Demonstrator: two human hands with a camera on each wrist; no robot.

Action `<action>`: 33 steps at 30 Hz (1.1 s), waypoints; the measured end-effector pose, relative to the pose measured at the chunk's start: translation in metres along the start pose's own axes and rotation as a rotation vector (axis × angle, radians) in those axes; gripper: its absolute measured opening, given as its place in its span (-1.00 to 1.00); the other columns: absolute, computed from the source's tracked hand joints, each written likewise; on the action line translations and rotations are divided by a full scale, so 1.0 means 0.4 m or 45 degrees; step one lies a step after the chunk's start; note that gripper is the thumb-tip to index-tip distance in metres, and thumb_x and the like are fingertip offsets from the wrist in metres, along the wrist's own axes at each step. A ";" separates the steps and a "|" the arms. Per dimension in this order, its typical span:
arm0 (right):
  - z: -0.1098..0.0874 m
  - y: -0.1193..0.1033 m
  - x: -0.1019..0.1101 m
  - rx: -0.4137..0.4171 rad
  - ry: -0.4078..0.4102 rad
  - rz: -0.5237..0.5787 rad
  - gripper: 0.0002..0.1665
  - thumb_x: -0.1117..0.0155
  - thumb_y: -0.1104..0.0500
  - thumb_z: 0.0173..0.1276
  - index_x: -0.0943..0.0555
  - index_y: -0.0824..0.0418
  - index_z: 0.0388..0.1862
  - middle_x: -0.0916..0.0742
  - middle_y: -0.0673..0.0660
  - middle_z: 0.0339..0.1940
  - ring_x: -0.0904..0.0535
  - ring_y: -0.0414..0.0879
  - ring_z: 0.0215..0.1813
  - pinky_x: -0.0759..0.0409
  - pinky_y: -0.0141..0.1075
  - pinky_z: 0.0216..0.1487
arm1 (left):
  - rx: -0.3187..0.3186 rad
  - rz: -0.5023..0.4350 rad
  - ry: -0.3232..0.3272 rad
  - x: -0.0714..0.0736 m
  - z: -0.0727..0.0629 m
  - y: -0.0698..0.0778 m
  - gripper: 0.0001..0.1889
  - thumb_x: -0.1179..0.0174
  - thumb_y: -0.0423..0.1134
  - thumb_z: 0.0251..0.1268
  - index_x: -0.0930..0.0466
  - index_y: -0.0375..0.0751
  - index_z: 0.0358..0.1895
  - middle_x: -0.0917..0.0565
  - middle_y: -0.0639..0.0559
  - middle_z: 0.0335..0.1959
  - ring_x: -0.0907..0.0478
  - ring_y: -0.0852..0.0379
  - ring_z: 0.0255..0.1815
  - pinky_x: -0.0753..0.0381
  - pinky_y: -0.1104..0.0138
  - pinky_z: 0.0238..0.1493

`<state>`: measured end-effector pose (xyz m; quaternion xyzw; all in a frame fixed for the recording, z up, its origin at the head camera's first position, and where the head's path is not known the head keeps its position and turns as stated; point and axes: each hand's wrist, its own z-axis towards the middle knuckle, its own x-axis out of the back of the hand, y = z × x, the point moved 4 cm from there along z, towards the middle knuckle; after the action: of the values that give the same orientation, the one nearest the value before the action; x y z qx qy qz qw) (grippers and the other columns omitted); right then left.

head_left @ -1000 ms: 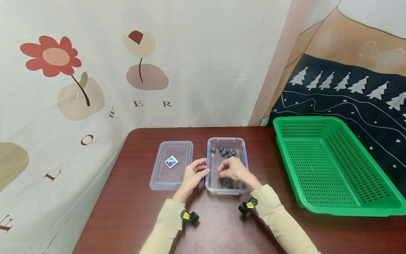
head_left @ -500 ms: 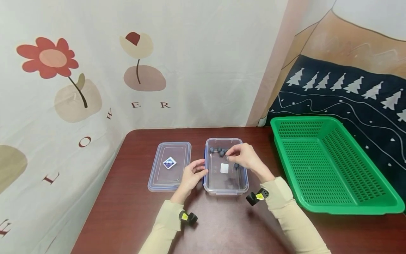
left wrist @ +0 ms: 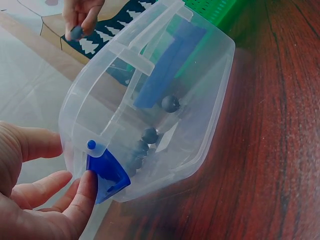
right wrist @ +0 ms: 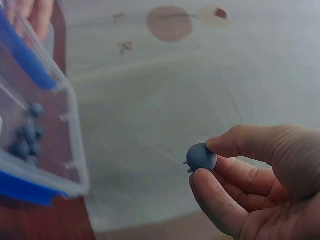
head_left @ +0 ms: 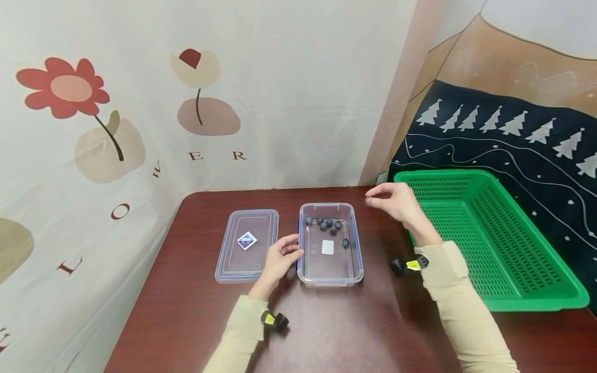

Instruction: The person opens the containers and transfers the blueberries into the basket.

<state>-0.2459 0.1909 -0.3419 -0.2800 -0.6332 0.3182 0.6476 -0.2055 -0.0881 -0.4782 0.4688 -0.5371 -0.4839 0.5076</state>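
A blueberry point(right wrist: 201, 157) with a small crown is pinched between thumb and finger of my right hand point(head_left: 396, 203), raised between the clear box and the green basket. My left hand point(head_left: 279, 259) rests its relaxed fingertips against the left side of the box point(head_left: 324, 269). In the left wrist view those fingers touch the blue clip point(left wrist: 107, 172) and the wall beside it. Several more blueberries point(head_left: 324, 226) lie in the box, most gathered at its far end. One single blueberry point(head_left: 345, 243) sits nearer the right wall.
A flat clear lid point(head_left: 235, 261) with a blue-edged rim lies left of the box. The large green basket point(head_left: 494, 248) stands on the right side of the brown table point(head_left: 336, 331). Behind the table hangs a printed cloth point(head_left: 298, 103).
My right hand has come up out of the box with a blueberry and moved right towards the green basket. My left hand has stayed at the box's side.
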 end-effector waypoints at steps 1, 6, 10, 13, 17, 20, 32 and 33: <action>0.002 0.005 0.015 -0.008 0.009 0.013 -0.72 -0.29 0.19 0.25 -0.66 0.33 -0.12 -0.68 0.29 -0.14 -0.49 0.07 -0.15 -0.49 -0.25 -0.21 | -0.002 0.005 0.001 0.000 -0.001 0.001 -0.57 -0.22 -0.53 0.09 -0.48 -0.49 0.09 -0.58 -0.35 -0.04 -0.55 -0.05 -0.09 -0.50 0.48 -0.23; 0.017 0.047 0.087 -0.040 0.066 0.035 -0.65 -0.29 0.15 0.27 -0.63 0.35 -0.05 -0.66 0.31 -0.09 -0.49 0.04 -0.11 -0.45 -0.24 -0.15 | -0.005 0.008 -0.002 0.001 -0.002 -0.002 -0.57 -0.22 -0.53 0.09 -0.47 -0.50 0.09 -0.57 -0.36 -0.03 -0.55 -0.02 -0.11 -0.50 0.48 -0.23; 0.028 0.097 0.133 -0.082 0.103 0.038 -0.59 -0.27 0.12 0.28 -0.59 0.37 0.00 -0.62 0.33 0.01 -0.45 0.04 0.00 -0.42 -0.21 -0.10 | -0.004 0.007 -0.007 0.000 -0.001 -0.006 -0.57 -0.22 -0.54 0.09 -0.47 -0.50 0.09 -0.57 -0.35 -0.03 -0.55 -0.02 -0.11 -0.51 0.48 -0.23; 0.037 0.135 0.160 -0.116 0.132 0.035 -0.56 -0.25 0.10 0.29 -0.57 0.39 0.03 -0.61 0.31 0.03 -0.43 -0.02 -0.01 -0.40 -0.20 -0.07 | -0.004 0.008 -0.010 -0.001 0.000 -0.005 -0.58 -0.22 -0.54 0.09 -0.48 -0.49 0.10 -0.57 -0.35 -0.03 -0.55 -0.04 -0.10 -0.51 0.48 -0.23; 0.053 0.188 0.188 -0.170 0.157 0.071 -0.53 -0.27 0.09 0.28 -0.56 0.41 0.02 -0.67 0.02 -0.22 -0.52 -0.30 -0.23 -0.43 -0.24 -0.07 | -0.002 0.007 -0.009 -0.001 0.000 -0.001 -0.58 -0.21 -0.54 0.10 -0.48 -0.48 0.10 -0.57 -0.33 -0.01 -0.55 -0.05 -0.09 -0.51 0.48 -0.22; 0.064 0.228 0.199 -0.223 0.162 0.184 -0.51 -0.28 0.11 0.27 -0.54 0.44 0.04 -0.65 -0.22 -0.42 -0.58 -0.42 -0.36 -0.51 -0.30 -0.07 | -0.002 0.007 -0.009 -0.001 0.000 -0.001 -0.58 -0.21 -0.54 0.10 -0.48 -0.48 0.10 -0.57 -0.34 -0.02 -0.55 -0.05 -0.09 -0.51 0.47 -0.22; 0.071 0.380 0.196 -0.417 0.185 0.458 -0.94 -0.15 0.23 0.35 -0.58 0.16 -0.27 -0.60 -0.32 -0.58 -0.57 -0.49 -0.44 -0.57 -0.47 -0.14 | 0.013 0.016 -0.020 0.003 0.005 -0.009 -0.59 -0.21 -0.50 0.14 -0.48 -0.47 0.10 -0.57 -0.33 0.02 -0.54 -0.07 -0.06 -0.53 0.41 -0.16; 0.070 0.388 0.194 -0.434 0.191 0.478 -0.92 -0.14 0.25 0.35 -0.58 0.12 -0.32 -0.60 -0.32 -0.59 -0.57 -0.48 -0.45 -0.57 -0.44 -0.12 | 0.015 0.017 -0.019 0.003 0.005 -0.010 -0.59 -0.21 -0.50 0.14 -0.48 -0.46 0.10 -0.57 -0.32 0.02 -0.54 -0.07 -0.06 -0.53 0.40 -0.16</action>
<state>-0.2832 0.3486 -0.4097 -0.5205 -0.5648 0.2999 0.5659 -0.2074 -0.0895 -0.4822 0.4643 -0.5468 -0.4809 0.5041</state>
